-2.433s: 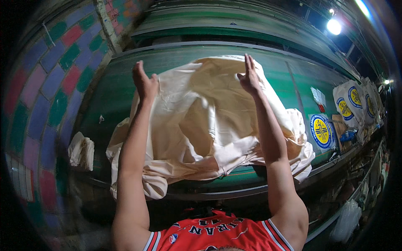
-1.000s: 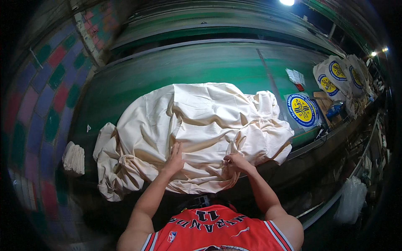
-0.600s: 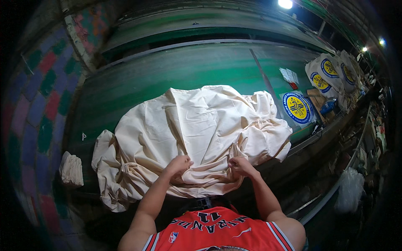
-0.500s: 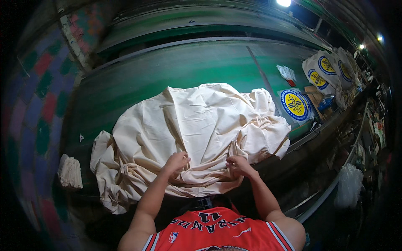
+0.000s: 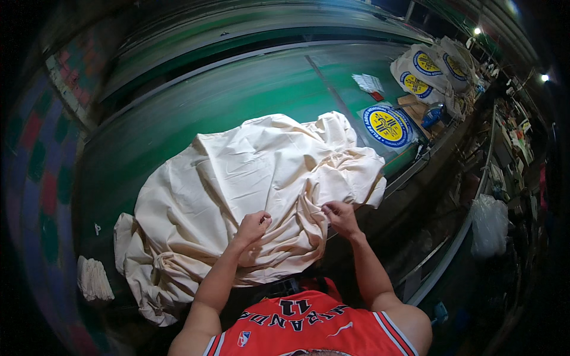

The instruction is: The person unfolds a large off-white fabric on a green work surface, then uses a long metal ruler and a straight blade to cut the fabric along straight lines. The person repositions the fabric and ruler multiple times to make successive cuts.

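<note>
Cloth (image 5: 249,178), cream and heavily rumpled, lies spread along the near side of the green tabletop (image 5: 175,124), bunched at both ends, its near folds reaching the front edge by the wearer's body. Left hand (image 5: 255,226) is at the near middle folds, fingers curled narrow; whether fabric is gripped cannot be told. Right hand (image 5: 339,215) is likewise narrow, fingertips at the cloth's near right folds; a pinch is possible but unconfirmed. Step in hand is judged to be arranging the near folds; further handling calls for a sure hold on a single layer. Just beyond the right end lies a sheet with a round blue-and-yellow emblem (image 5: 387,126), with a white packet (image 5: 367,83), a blue object (image 5: 433,114) and printed bags (image 5: 424,71) farther off. A pale folded bundle (image 5: 94,279) sits left. No obstruction is noted between hands and fabric; the bunched ends could snag.
</note>
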`<control>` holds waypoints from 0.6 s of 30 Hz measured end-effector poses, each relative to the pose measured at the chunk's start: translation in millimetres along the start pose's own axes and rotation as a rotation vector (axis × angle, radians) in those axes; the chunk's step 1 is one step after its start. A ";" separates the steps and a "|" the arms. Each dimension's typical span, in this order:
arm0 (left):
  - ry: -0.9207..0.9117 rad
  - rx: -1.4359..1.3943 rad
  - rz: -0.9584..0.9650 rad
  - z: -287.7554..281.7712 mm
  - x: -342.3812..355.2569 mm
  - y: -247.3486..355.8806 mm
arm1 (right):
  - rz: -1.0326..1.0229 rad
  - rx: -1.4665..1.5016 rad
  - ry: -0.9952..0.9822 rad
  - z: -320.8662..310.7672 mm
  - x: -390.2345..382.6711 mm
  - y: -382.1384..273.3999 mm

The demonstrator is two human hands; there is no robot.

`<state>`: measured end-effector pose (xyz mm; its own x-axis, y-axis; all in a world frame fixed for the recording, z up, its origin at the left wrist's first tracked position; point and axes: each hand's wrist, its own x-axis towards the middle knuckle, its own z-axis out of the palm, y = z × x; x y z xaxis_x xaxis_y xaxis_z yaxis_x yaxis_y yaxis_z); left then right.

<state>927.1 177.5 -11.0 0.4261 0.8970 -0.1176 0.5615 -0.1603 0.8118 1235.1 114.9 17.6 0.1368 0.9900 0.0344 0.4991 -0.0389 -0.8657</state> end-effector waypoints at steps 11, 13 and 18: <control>-0.089 -0.075 0.126 97.7 85.0 83.3 | 0.059 -0.018 0.609 -170.8 119.7 138.5; -0.037 -0.098 0.183 119.6 101.5 95.4 | 0.103 -0.212 0.650 -190.6 150.5 175.7; 0.106 -0.001 0.242 166.7 142.2 111.2 | 0.181 -0.385 0.432 -213.6 208.0 245.0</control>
<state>1168.4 218.5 -32.7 0.4714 0.8707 0.1403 0.4514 -0.3749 0.8098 1568.6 282.4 -80.7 0.5431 0.8217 0.1728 0.6983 -0.3277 -0.6364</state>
